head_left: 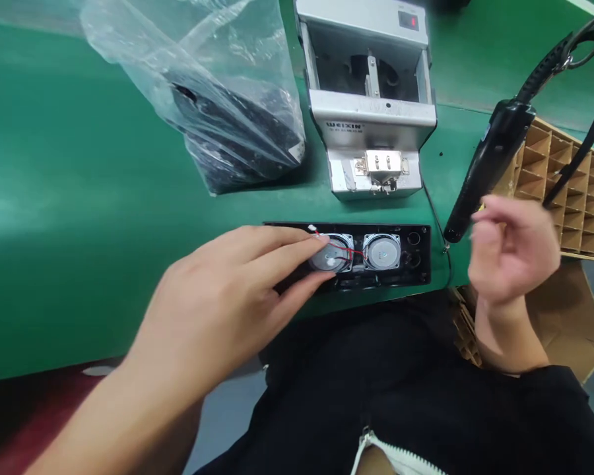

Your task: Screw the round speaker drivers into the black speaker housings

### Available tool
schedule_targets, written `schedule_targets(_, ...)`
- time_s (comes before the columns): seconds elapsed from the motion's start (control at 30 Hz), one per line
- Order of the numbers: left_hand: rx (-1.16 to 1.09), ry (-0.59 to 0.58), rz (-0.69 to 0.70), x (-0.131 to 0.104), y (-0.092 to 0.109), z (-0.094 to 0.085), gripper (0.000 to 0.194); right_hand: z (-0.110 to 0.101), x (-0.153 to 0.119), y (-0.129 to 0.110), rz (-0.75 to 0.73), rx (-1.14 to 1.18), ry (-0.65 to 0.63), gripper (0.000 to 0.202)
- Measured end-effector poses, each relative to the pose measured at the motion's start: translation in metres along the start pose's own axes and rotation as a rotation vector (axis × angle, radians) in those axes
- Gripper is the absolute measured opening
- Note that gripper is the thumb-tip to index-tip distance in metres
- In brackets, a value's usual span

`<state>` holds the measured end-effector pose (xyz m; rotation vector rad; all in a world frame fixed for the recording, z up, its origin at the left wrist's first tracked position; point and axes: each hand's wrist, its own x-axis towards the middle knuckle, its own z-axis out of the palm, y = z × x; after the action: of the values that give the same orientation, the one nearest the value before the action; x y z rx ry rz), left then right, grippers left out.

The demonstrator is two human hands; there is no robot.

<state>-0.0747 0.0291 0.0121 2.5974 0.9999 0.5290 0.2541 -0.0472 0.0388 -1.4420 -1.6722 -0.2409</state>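
Observation:
A long black plastic housing (383,282) lies on the green bench in front of me, with two round speakers in it. My left hand (228,290) reaches over its left end, fingers and thumb at either side of the left speaker (334,256). Red and black wires (349,251) run across this speaker to the right speaker (383,253), and a small white connector (312,228) sits at the upper rim. Off the housing's right end, my right hand (515,247) is raised with curled, slightly blurred fingers. Just beyond it hangs a black electric screwdriver (492,155), tip down.
A silver screw feeder (373,115) stands behind the housing. To its left lies a clear plastic bag (237,119) with black parts inside. A cardboard divider grid (569,178) is at the right, above an open carton (569,310). A cable runs beside the screwdriver tip.

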Motion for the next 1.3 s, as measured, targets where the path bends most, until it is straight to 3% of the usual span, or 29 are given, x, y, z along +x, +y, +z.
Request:
schedule_targets(0.03,-0.020,0.034,0.008,0.001,0.006,0.004,0.025,0.004,-0.003,0.007,0.074,-0.015,0.158,0.036)
schedule_targets(0.07,-0.036,0.047,0.037,0.004,0.012,0.008,0.024,0.010,-0.006,0.015,0.132,-0.031,0.226,0.045)
schedule_targets(0.1,-0.047,0.041,0.080,0.009,0.017,0.014,0.025,0.016,-0.010,0.023,0.177,-0.035,0.214,0.054)
schedule_targets(0.17,-0.061,-0.014,0.167,0.020,0.024,0.026,0.030,0.028,-0.015,0.040,0.283,0.052,0.073,0.064)
schedule_targets(0.27,-0.069,-0.121,0.220,0.037,0.027,0.040,0.035,0.038,-0.019,0.061,0.508,0.405,-0.151,0.054)
schedule_targets(0.33,-0.050,-0.170,0.221,0.044,0.025,0.044,0.037,0.037,-0.018,0.067,0.615,0.599,-0.196,0.059)
schedule_targets(0.4,-0.013,-0.210,0.209,0.048,0.023,0.045,0.038,0.029,-0.013,0.068,0.648,0.651,-0.178,0.073)
schedule_targets(0.6,0.006,-0.242,0.202,0.045,0.020,0.046,0.032,-0.016,0.017,0.043,0.441,0.385,-0.159,0.097)
schedule_targets(0.7,-0.019,-0.218,0.174,0.043,0.022,0.049,0.031,-0.023,0.040,0.030,0.359,0.333,-0.126,0.100)
schedule_targets(0.8,-0.035,-0.206,0.160,0.044,0.027,0.052,0.027,-0.006,0.071,0.014,0.290,0.368,-0.183,0.104)
schedule_targets(0.9,-0.054,-0.199,0.141,0.047,0.032,0.053,0.025,0.028,0.103,-0.012,0.254,0.283,-0.270,0.111)
schedule_targets(1.07,-0.081,-0.048,0.162,0.035,0.033,0.053,0.025,0.075,0.123,-0.050,0.185,0.003,-0.384,0.094)
schedule_targets(1.17,-0.101,0.088,0.194,0.018,0.029,0.057,0.053,0.089,0.118,-0.042,0.199,-0.061,-0.438,0.084)
schedule_targets(1.3,-0.034,0.122,0.137,0.009,0.027,0.057,0.080,0.101,0.110,-0.020,0.263,0.146,-0.297,0.096)
